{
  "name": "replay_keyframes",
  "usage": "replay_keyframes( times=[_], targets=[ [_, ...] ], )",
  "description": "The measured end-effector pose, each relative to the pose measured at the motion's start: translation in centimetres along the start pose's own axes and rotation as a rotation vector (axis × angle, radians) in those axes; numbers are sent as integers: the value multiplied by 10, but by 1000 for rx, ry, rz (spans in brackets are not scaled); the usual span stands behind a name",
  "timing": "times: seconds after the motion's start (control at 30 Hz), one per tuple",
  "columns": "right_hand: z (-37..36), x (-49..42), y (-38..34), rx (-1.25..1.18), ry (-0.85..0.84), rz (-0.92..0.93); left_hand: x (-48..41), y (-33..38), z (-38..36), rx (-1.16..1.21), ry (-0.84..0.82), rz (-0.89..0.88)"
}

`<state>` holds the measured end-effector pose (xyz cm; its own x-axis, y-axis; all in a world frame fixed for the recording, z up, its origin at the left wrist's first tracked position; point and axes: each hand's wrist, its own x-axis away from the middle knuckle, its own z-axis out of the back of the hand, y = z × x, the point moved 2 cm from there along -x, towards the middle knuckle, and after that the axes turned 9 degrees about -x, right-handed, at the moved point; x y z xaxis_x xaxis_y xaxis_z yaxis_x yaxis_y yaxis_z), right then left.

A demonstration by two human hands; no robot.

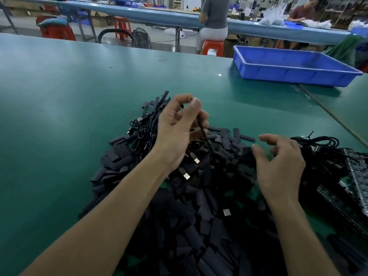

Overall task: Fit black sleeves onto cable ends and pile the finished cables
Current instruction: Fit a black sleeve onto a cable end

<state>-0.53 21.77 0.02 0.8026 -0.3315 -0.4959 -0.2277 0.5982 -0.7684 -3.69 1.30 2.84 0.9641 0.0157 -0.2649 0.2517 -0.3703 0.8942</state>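
Observation:
A big heap of flat black sleeves (pixel 199 220) covers the green table in front of me. My left hand (pixel 179 124) is raised over the heap and pinches a thin black cable (pixel 207 140) between thumb and fingers; the cable hangs down toward metal USB plugs (pixel 196 160). My right hand (pixel 278 162) hovers over the sleeves with fingers loosely curled and nothing in it. Coiled black cables (pixel 142 130) with sleeved ends lie piled just left of my left hand.
A blue plastic tray (pixel 294 72) stands at the far right of the table. More black cables (pixel 318 142) and a dark mesh crate (pixel 350 180) lie at the right edge. People sit at another bench beyond the table.

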Motion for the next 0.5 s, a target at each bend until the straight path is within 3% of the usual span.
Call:
replay_keyframes(
  times=[0.13,0.23,0.37,0.5],
  targets=[
    [-9,7,-13,180,-114,215,1,22,5,-171,157,-272],
    [-15,14,-20,105,-286,382,6,35,0,-290,169,-471],
    [-25,23,-24,95,-529,452,11,37,-9,-313,78,-437],
    [-28,25,-18,248,-633,471,14,25,-10,-312,71,-333]
  ],
)
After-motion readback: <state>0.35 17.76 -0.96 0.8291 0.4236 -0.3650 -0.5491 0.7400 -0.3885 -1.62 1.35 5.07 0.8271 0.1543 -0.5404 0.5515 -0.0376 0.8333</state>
